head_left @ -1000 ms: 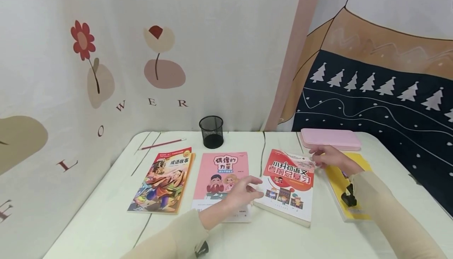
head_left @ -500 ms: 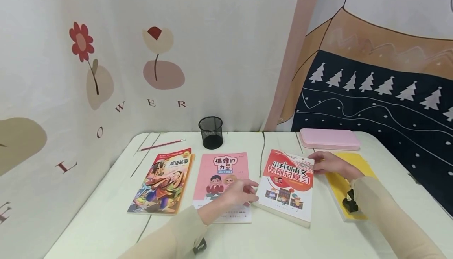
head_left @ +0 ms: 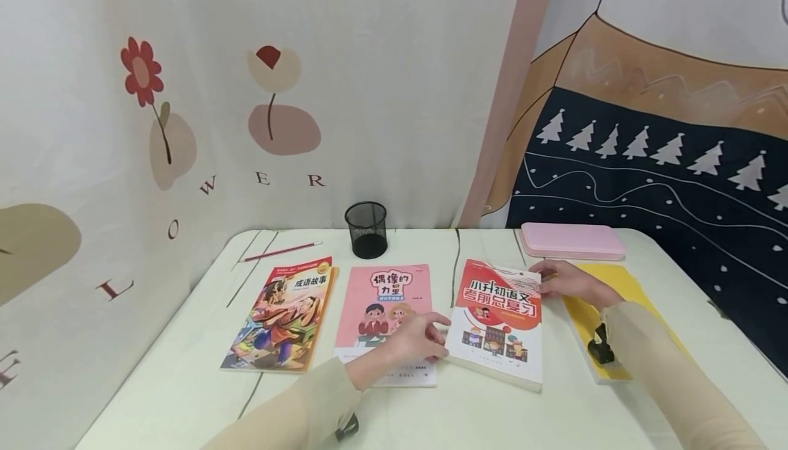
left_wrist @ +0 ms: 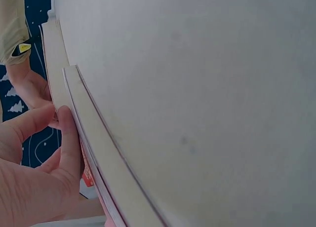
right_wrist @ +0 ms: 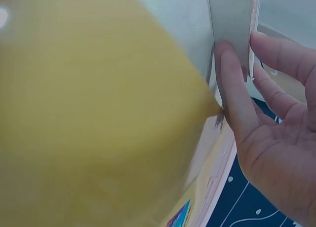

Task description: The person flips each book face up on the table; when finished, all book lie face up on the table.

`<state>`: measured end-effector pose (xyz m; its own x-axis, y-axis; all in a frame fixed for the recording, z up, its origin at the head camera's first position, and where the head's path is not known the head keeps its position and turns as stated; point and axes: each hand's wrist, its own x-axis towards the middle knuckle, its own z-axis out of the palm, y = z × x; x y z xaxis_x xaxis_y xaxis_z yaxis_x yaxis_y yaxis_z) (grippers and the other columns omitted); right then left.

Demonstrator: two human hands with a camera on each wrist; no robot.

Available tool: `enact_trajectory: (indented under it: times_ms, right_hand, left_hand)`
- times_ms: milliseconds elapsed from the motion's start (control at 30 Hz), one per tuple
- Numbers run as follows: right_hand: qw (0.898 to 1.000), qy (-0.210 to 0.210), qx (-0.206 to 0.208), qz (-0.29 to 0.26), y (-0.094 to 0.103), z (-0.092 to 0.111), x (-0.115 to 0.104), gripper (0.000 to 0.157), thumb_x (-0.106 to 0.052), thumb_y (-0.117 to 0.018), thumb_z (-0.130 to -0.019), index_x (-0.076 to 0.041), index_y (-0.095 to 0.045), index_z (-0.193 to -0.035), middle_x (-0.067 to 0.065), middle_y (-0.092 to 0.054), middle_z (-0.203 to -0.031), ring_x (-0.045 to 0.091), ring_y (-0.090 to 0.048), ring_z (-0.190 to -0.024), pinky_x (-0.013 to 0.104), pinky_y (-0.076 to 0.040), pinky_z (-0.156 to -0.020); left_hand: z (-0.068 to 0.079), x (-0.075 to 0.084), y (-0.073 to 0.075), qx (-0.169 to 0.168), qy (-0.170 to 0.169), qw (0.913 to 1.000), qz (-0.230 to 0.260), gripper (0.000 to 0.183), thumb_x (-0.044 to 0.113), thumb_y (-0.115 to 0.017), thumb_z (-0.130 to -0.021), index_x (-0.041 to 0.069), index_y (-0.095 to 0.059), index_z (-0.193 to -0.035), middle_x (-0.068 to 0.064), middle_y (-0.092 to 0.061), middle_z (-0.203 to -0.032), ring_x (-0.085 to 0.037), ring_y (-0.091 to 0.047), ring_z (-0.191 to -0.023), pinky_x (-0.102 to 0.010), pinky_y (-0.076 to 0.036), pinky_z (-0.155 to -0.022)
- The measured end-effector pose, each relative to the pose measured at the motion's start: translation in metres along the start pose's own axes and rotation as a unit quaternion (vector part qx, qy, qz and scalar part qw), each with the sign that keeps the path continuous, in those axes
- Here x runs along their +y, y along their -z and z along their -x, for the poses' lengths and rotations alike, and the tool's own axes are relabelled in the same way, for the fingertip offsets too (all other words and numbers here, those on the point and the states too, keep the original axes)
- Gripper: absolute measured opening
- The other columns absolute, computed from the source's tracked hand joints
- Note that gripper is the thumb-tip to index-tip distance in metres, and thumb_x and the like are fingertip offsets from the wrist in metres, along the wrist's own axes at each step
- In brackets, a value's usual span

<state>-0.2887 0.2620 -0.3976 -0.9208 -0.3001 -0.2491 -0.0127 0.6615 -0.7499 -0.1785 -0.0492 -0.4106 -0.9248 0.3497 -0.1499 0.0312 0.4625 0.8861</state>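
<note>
A thick red-and-white book [head_left: 495,340] lies face up on the table between both hands. My left hand [head_left: 418,340] grips its left edge near the lower corner, thumb and forefinger close together there in the left wrist view. This hand overlaps the pink book [head_left: 363,327]. At the upper right corner, my right hand [head_left: 572,282] pinches the red-and-white book; in the right wrist view, the thumb [right_wrist: 276,52] is on one face and a finger [right_wrist: 234,89] reaches across the page edge. A yellow book [head_left: 615,282] lies beneath the right hand and forearm.
An illustrated book [head_left: 283,320] lies at the left, with a red pencil [head_left: 283,252] behind it. A black mesh pen cup [head_left: 367,231] stands at the back. The pink pencil case [head_left: 572,240] lies behind the yellow book. Patterned curtains border the table's far side.
My left hand has moved in to the left edge of the red-and-white book, and my right fingers have closed on its upper right corner. The book has shifted slightly left at the top.
</note>
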Motion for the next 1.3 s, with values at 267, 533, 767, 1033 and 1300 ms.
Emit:
enact_trajectory:
  times_ms: [267, 533, 767, 1033, 1300]
  right_hand:
    - [1.000, 0.009, -0.005, 0.003, -0.002, -0.010, -0.005, 0.049, -0.014, -0.063, -0.081, 0.003, -0.044, -0.123, 0.019, -0.045, -0.113, 0.030, -0.045, -0.096, 0.034, -0.045, -0.080]
    - [1.000, 0.015, -0.001, -0.014, -0.005, -0.021, -0.009, 0.048, -0.012, -0.061, -0.081, 0.005, -0.043, -0.123, 0.024, -0.042, -0.117, 0.033, -0.043, -0.099, 0.038, -0.043, -0.083]
    - [1.000, 0.011, -0.001, -0.025, -0.008, -0.026, -0.010, 0.046, -0.011, -0.059, -0.082, 0.002, -0.044, -0.123, 0.024, -0.042, -0.119, 0.033, -0.043, -0.100, 0.041, -0.041, -0.086]
    - [1.000, 0.024, -0.001, -0.018, -0.009, -0.026, -0.013, 0.046, -0.009, -0.056, -0.081, 0.002, -0.043, -0.124, 0.024, -0.042, -0.119, 0.034, -0.042, -0.102, 0.046, -0.037, -0.088]
    - [1.000, 0.018, 0.006, -0.020, -0.009, -0.025, -0.011, 0.047, -0.012, -0.058, -0.082, -0.002, -0.043, -0.125, 0.022, -0.042, -0.121, 0.034, -0.041, -0.104, 0.049, -0.035, -0.090]
  left_hand:
    - [0.002, 0.003, -0.001, -0.012, -0.008, 0.9997, -0.021, 0.048, 0.003, -0.070, -0.073, 0.008, -0.053, -0.116, -0.001, -0.057, -0.066, -0.014, -0.056, -0.054, -0.023, -0.048, -0.053]
    - [0.006, 0.007, -0.004, -0.022, -0.010, 0.9995, -0.022, 0.049, 0.003, -0.071, -0.072, 0.009, -0.051, -0.116, -0.001, -0.056, -0.065, -0.015, -0.056, -0.054, -0.024, -0.047, -0.053]
    - [0.008, 0.007, -0.009, -0.023, -0.018, 0.9990, -0.034, 0.050, 0.003, -0.072, -0.071, 0.009, -0.050, -0.115, 0.000, -0.055, -0.066, -0.013, -0.055, -0.054, -0.023, -0.045, -0.052]
    - [0.010, 0.008, -0.012, -0.029, -0.004, 0.9990, -0.033, 0.050, 0.004, -0.072, -0.071, 0.012, -0.050, -0.115, 0.000, -0.055, -0.068, -0.013, -0.055, -0.056, -0.024, -0.044, -0.049]
    - [0.011, 0.009, -0.010, -0.031, -0.003, 0.9990, -0.034, 0.049, 0.005, -0.072, -0.072, 0.013, -0.050, -0.115, 0.001, -0.055, -0.068, -0.013, -0.055, -0.056, -0.024, -0.044, -0.049]
